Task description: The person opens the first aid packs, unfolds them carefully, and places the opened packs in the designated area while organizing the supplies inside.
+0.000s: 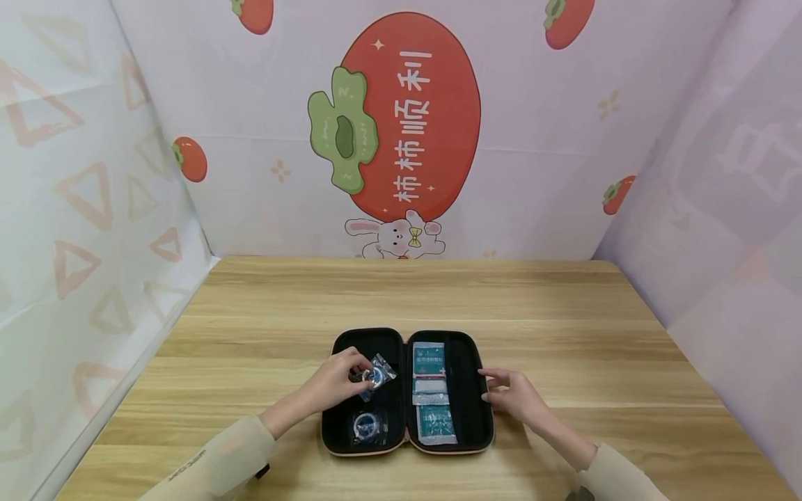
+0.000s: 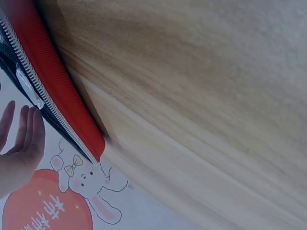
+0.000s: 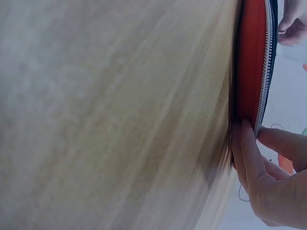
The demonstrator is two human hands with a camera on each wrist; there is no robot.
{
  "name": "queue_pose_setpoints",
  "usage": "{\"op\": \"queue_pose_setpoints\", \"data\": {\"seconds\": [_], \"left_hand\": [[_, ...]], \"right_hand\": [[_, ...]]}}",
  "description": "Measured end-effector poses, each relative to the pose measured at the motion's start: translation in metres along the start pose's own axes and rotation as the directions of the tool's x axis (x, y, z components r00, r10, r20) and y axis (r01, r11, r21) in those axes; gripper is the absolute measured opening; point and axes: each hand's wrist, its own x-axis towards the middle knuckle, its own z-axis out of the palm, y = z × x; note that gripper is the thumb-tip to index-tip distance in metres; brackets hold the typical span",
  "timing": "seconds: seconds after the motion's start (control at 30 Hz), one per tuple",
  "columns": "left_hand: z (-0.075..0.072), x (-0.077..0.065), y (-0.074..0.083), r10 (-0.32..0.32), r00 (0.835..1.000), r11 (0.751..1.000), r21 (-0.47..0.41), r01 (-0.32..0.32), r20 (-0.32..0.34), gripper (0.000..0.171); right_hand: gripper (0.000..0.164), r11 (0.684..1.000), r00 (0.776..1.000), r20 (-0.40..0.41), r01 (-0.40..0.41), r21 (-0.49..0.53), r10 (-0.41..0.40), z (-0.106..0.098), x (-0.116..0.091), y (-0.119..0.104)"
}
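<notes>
A black-lined zip case lies spread flat on the table, its red outer side showing in both wrist views. Over the left half, my left hand pinches a clear plastic packet with a blue-and-white ring-shaped item inside. A similar ring packet lies lower in that half. My right hand grips the case's right edge, its fingers against the red side and zipper. Teal-and-white sachets sit in the right half, one lower sachet below them.
The wooden table extends around the case. A printed backdrop with a large persimmon and a rabbit stands behind it, with patterned side sheets left and right.
</notes>
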Motion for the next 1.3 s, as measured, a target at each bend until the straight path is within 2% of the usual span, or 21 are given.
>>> {"op": "queue_pose_setpoints", "data": {"seconds": [0.2, 0.5, 0.73, 1.0, 1.13, 1.3], "left_hand": [[0.006, -0.001, 0.000, -0.018, 1.000, 0.997, 0.082, 0.015, 0.025, 0.028], [0.015, 0.000, 0.001, 0.007, 1.000, 0.972, 0.237, -0.003, -0.014, 0.033], [0.016, 0.001, 0.004, 0.008, 0.999, 0.971, 0.239, -0.018, 0.041, 0.032], [0.011, -0.001, 0.001, 0.071, 0.990, 0.971, 0.220, -0.096, 0.121, 0.025], [0.010, -0.001, 0.000, 0.101, 0.986, 0.957, 0.256, -0.133, 0.136, 0.026], [0.009, -0.001, 0.000, 0.128, 0.984, 0.933, 0.321, -0.161, 0.121, 0.025]], "right_hand": [[0.042, 1.000, 1.000, -0.004, -0.002, -0.007, 0.002, 0.001, 0.001, 0.001], [0.042, 1.000, 1.000, 0.000, -0.001, -0.001, 0.001, 0.001, 0.001, 0.001], [0.042, 1.000, 1.000, 0.002, 0.013, -0.002, -0.013, 0.000, 0.000, 0.000], [0.042, 1.000, 1.000, -0.015, 0.000, -0.009, 0.000, 0.002, 0.000, 0.000], [0.042, 1.000, 1.000, -0.008, 0.008, -0.004, -0.008, 0.001, 0.001, 0.001], [0.042, 1.000, 1.000, 0.007, 0.011, 0.014, -0.011, 0.000, 0.001, 0.002]]}}
